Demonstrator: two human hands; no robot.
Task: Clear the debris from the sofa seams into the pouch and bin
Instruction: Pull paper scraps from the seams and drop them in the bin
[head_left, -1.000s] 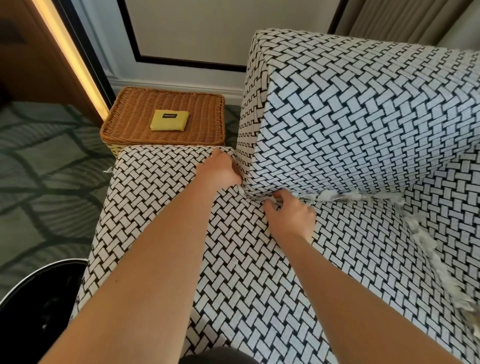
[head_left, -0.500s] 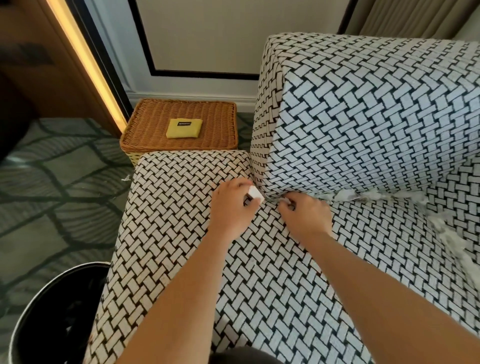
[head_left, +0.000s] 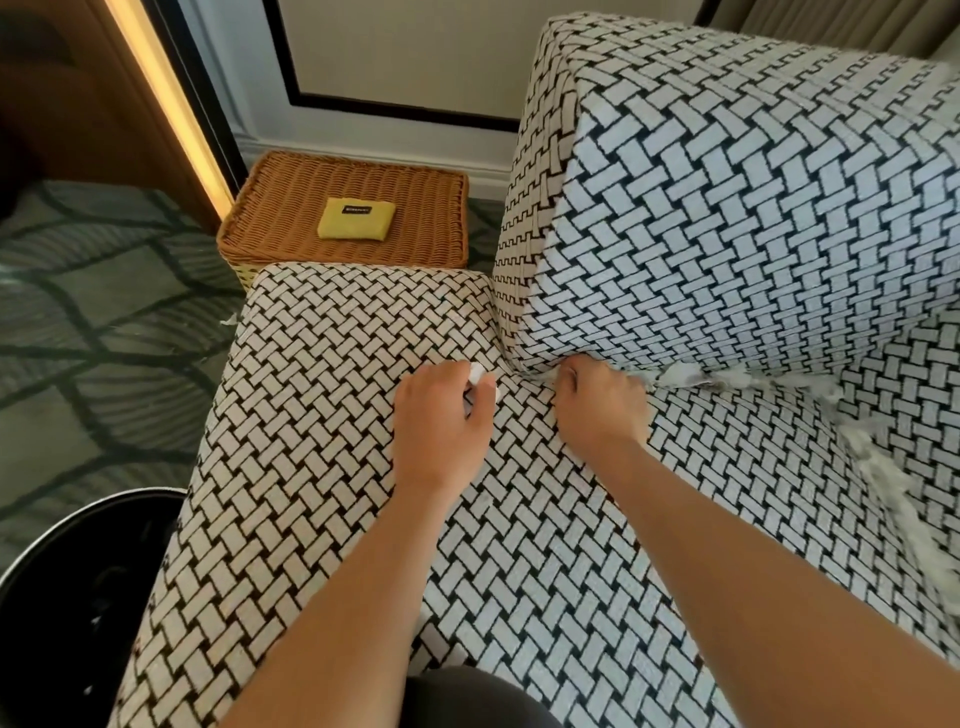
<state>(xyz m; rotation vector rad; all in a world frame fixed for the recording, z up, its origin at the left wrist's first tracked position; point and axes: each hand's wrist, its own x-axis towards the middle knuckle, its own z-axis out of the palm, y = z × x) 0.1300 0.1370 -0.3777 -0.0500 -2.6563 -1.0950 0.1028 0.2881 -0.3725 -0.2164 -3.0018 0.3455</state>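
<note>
Pinching a white scrap (head_left: 477, 375) between thumb and fingers of the left hand (head_left: 441, 415), over the sofa seat (head_left: 322, 415) by the seam corner (head_left: 511, 367). Just beside, the right hand (head_left: 597, 408), fingers curled into the seam under the back cushion (head_left: 753, 208); hold on anything unclear. More white debris (head_left: 685, 375) along 2 seams. On the wicker basket (head_left: 421, 208) past the seat's far edge, the yellow pouch (head_left: 356, 219); at its left edge, the black bin (head_left: 78, 597), open carpet (head_left: 104, 312) beyond.
</note>
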